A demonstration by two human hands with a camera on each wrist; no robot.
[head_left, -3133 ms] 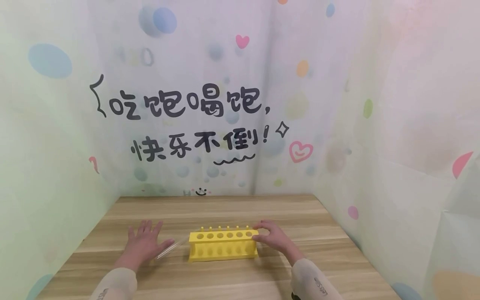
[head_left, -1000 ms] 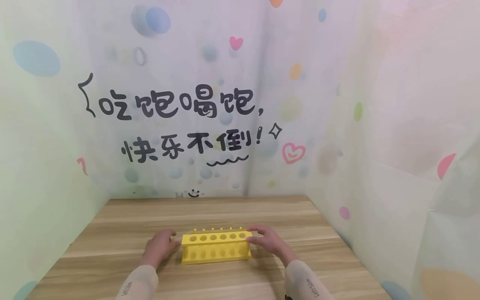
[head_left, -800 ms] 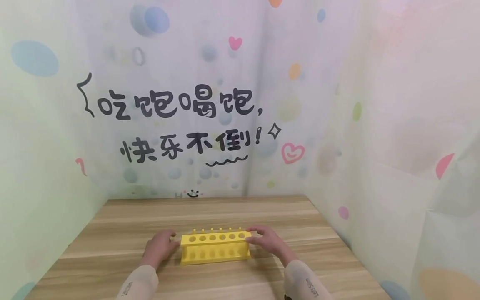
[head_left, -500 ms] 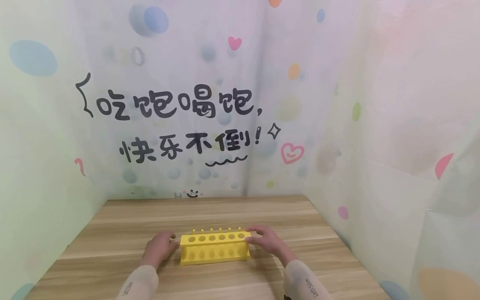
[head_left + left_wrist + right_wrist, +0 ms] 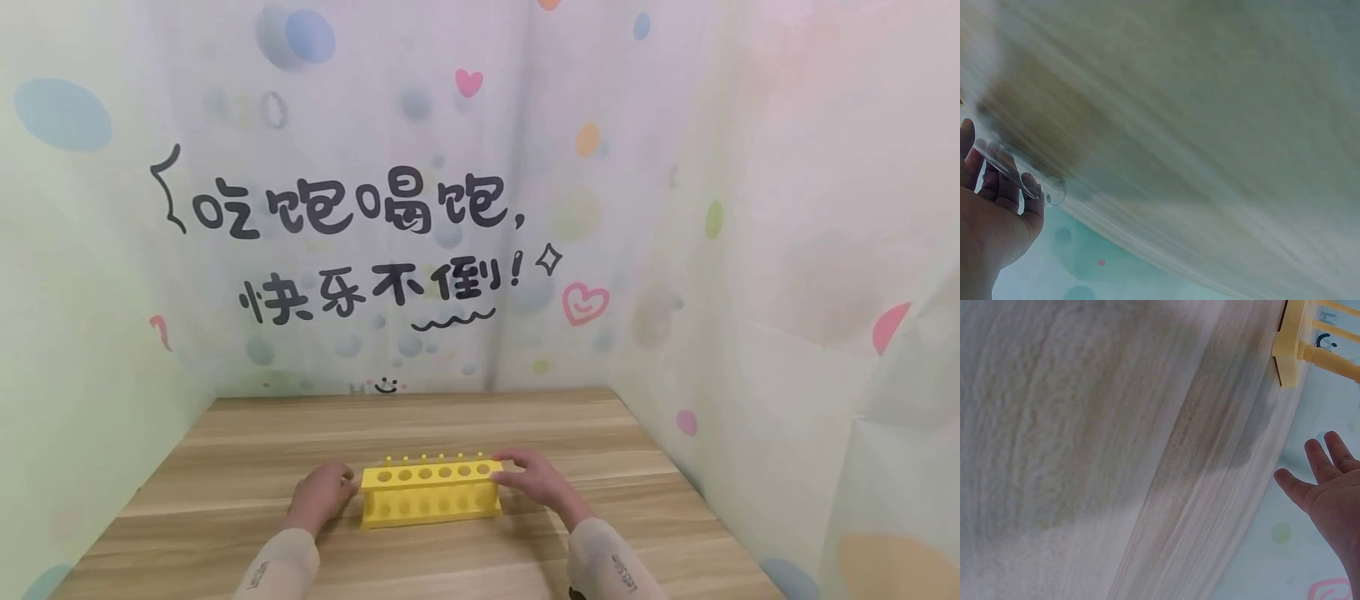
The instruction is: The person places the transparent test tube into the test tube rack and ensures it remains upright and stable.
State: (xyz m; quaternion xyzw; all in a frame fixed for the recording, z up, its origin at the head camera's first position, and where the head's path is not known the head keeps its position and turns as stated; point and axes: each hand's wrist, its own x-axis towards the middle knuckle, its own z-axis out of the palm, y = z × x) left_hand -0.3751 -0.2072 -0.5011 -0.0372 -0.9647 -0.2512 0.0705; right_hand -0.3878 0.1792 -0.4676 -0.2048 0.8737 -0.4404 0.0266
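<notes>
A yellow test tube rack (image 5: 431,500) stands upright on the table, with a row of round holes along its top and pegs behind. At its right end my right hand (image 5: 538,482) grips the top corner between thumb and index finger. The other fingers of the right hand (image 5: 1338,487) stretch out free in the right wrist view. My left hand (image 5: 321,493) is beside the rack's left end. In the left wrist view, the left hand (image 5: 997,219) holds a clear test tube (image 5: 1005,167) in curled fingers. The head view hides this tube behind the hand.
The wooden table (image 5: 420,417) runs back to a printed wall sheet (image 5: 375,125) with dots and black lettering. Similar sheets close off the left side (image 5: 82,275) and the right side (image 5: 787,275).
Three seconds ago the left hand was spread on the table, with the clear tube by its thumb. It has since moved right to the rack, fingers curled. The right hand keeps its place.
</notes>
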